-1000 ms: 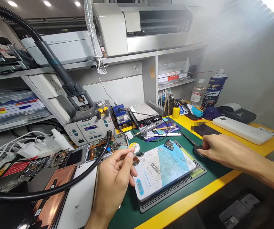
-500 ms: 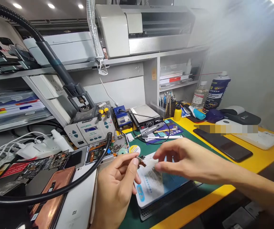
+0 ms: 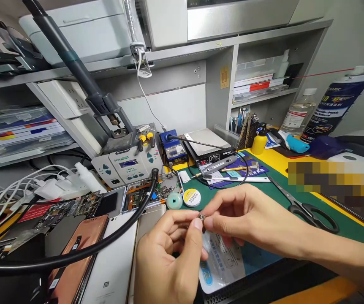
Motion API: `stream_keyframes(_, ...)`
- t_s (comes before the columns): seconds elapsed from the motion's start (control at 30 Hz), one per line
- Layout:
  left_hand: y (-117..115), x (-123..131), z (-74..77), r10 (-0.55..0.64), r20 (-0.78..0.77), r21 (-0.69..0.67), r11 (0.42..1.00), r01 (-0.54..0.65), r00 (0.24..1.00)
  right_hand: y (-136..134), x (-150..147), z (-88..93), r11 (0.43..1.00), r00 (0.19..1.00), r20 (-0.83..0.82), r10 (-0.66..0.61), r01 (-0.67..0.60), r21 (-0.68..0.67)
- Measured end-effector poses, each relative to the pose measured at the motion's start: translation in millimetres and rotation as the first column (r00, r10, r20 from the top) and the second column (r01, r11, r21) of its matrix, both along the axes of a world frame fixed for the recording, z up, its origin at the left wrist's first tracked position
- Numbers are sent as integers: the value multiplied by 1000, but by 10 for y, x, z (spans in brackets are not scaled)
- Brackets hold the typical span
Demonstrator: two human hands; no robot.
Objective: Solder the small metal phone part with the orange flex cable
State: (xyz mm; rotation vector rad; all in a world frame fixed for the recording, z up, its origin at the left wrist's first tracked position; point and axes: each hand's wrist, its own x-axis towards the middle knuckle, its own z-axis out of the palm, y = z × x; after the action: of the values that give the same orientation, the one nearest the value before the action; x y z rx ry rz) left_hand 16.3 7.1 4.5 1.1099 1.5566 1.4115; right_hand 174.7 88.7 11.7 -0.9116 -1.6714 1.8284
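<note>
My left hand is closed in a pinch, with a small metallic electronic part between thumb and forefinger. From the other side, my right hand also pinches the part with thumb and forefinger. The fingertips hide most of it, so its exact kind cannot be made out. Below the hands lies a white-and-blue printed packet on a black perforated frame, over the green mat. Just beyond the fingers stand a round white tin with a yellow label and a pale green round container.
Scissors lie right of my right hand. Phones and back covers, including a white one, crowd the left. A black hose arches over them from a rework station. A yellow bottle and a spray can stand at the back.
My right hand was apart from the part with fingers spread; it has moved left and closed on it. The view has shifted, and the scissors now show.
</note>
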Motion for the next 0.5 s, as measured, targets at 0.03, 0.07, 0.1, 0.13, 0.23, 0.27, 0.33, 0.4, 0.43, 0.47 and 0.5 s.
stream_keyframes(0.03, -3, 6, 6, 5, -6, -5, 1000, -5, 1000, -7, 0, -6, 1000, 1000, -1, -8, 8, -3)
stream_keyframes(0.07, -7, 12, 13, 9, -9, -9, 1000, -9, 1000, -13, 1, -10, 1000, 1000, -2, -15, 15, -5)
stream_keyframes(0.1, -11, 18, 19, 12, -7, -12, 1000, -12, 1000, -19, 3, -13, 1000, 1000, -2, -19, 19, -8)
stream_keyframes(0.13, -14, 23, 24, 15, -3, -16, 1000, -15, 1000, -24, 5, -14, 1000, 1000, -2, -22, 22, -11)
stream_keyframes(0.23, -15, 36, 32, 25, 6, -24, 999, -25, 1000, -40, 11, -13, 999, 999, -1, -35, 35, -19)
stream_keyframes(0.27, -11, 40, 32, 27, 4, -23, 999, -27, 1000, -44, 10, -12, 999, 999, 1, -38, 38, -21)
stream_keyframes(0.33, -1, 46, 28, 34, -5, -21, 999, -34, 999, -49, 4, -11, 999, 999, 5, -40, 40, -31)
stream_keyframes(0.4, 11, 50, 22, 42, -17, -16, 999, -42, 999, -52, -3, -14, 998, 999, 15, -38, 38, -45)
stream_keyframes(0.43, 16, 50, 20, 45, -25, -16, 999, -46, 999, -54, -5, -16, 998, 999, 17, -36, 37, -50)
stream_keyframes(0.47, 20, 48, 17, 49, -37, -17, 999, -49, 998, -55, -6, -18, 998, 999, 18, -34, 35, -53)
stream_keyframes(0.5, 22, 45, 14, 51, -52, -17, 999, -52, 997, -55, -5, -20, 998, 999, 18, -32, 33, -55)
